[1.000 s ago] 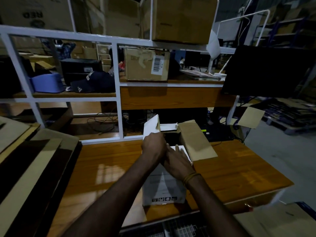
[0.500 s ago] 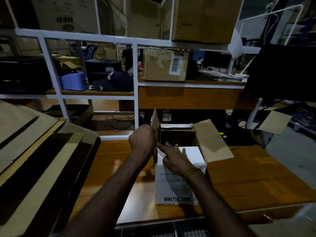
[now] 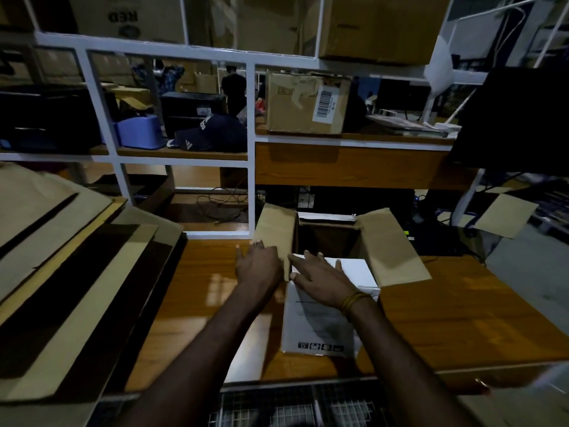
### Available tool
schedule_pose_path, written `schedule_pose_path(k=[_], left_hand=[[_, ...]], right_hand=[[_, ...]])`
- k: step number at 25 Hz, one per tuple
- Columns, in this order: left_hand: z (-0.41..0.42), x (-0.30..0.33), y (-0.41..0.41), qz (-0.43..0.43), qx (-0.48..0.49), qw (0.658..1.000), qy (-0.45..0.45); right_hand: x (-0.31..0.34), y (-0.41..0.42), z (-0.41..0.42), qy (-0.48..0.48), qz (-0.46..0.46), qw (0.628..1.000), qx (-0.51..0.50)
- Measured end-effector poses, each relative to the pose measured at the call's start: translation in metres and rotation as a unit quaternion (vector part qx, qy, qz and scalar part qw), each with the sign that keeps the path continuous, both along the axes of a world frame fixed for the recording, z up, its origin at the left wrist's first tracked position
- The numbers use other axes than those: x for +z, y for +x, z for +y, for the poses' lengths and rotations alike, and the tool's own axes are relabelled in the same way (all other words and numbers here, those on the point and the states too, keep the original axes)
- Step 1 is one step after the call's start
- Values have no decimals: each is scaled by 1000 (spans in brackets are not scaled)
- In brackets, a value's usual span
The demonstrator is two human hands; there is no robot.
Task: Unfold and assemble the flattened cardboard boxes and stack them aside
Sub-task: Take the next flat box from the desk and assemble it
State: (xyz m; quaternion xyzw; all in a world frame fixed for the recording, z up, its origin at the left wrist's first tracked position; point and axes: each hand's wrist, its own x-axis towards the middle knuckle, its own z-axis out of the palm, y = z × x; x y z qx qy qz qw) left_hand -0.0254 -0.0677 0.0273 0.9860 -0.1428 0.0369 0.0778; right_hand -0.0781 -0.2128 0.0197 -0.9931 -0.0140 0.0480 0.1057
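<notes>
A white cardboard box [image 3: 317, 322] stands upright on the wooden table [image 3: 446, 322], its top open and its brown inner flaps spread. My left hand [image 3: 258, 263] lies flat with fingers apart against the left flap [image 3: 275, 229], which leans outward. My right hand [image 3: 320, 277] presses palm-down on the near white flap [image 3: 357, 271], folding it over the opening. The right flap [image 3: 391, 245] hangs out to the right. The far flap [image 3: 326, 217] stands at the back.
A stack of flattened cardboard sheets [image 3: 70, 282] fills the left side of the table. A white metal shelf frame [image 3: 251, 180] stands behind the box, holding a taped carton [image 3: 304, 103], a cap and a blue device. A dark monitor [image 3: 517, 118] is at right.
My left hand let go of the upright left flap and now rests flat on it as it leans outward. My right hand spread over the near flap. The view shifted left.
</notes>
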Motion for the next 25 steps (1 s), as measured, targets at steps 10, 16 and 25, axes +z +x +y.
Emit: schedule_pose_path(k=[10, 16, 25], left_hand=[[-21, -12, -7, 54, 28, 994, -89], [-32, -17, -5, 11, 7, 990, -138], [-37, -23, -24, -64, -38, 992, -101]], right_hand=[[5, -3, -16, -42, 54, 995, 75], [-3, -3, -15, -47, 32, 997, 58], [19, 0, -43, 19, 76, 996, 48]])
